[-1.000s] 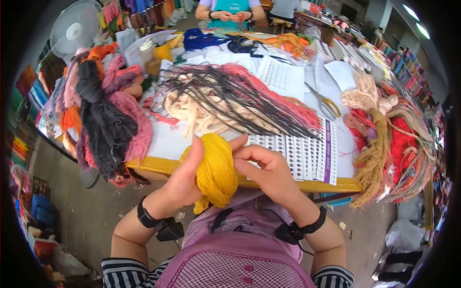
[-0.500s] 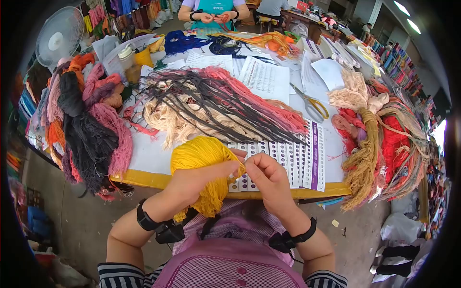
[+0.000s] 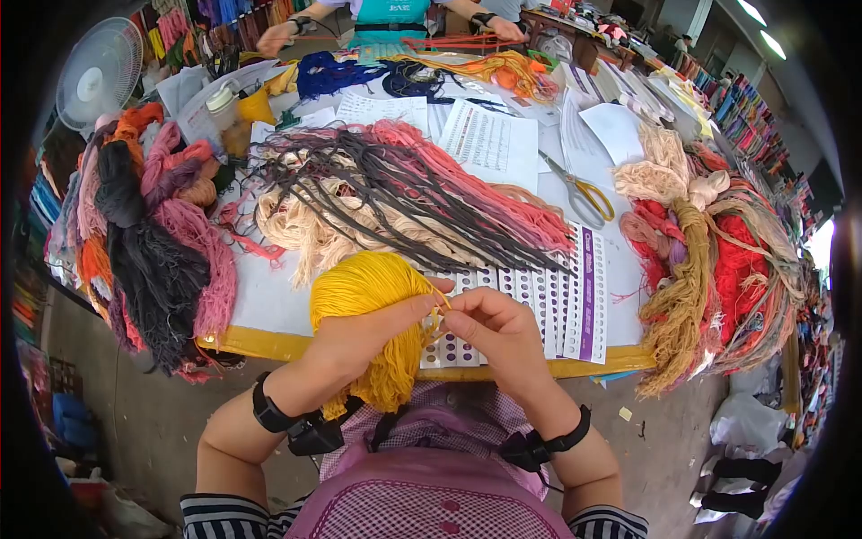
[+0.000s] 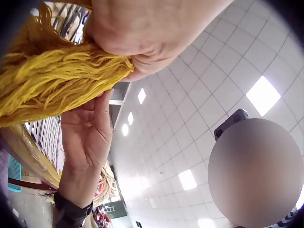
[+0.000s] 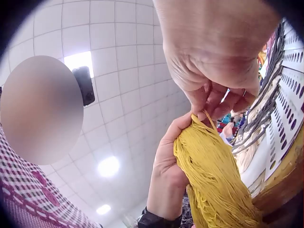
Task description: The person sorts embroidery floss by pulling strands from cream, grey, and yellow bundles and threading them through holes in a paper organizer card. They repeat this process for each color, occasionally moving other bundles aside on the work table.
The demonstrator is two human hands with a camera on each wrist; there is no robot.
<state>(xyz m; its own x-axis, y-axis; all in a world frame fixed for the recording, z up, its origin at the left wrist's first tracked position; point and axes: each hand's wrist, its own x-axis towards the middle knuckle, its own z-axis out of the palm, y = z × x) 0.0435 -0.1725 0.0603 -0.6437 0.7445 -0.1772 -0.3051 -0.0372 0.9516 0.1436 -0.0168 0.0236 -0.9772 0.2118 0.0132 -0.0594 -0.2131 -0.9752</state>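
A thick skein of yellow thread is in my left hand, just over the table's near edge. The left thumb lies across the skein's front, its tip at the right side. There my right hand pinches a thin yellow strand between thumb and fingers. In the right wrist view the strand runs from the skein's top up to the right fingertips. The left wrist view shows the skein's loose lengths hanging from the left hand. Right behind the hands lie white cards with punched holes.
Black, pink and cream threads spread over the table, with scissors and printed sheets beyond. Skein bundles hang at the left and right edges. Opposite, a person in a teal apron stretches orange-red thread.
My left thumb has swung across the skein's front, and my right fingers have come to pinch a strand at its side. The person opposite has spread their hands wide apart.
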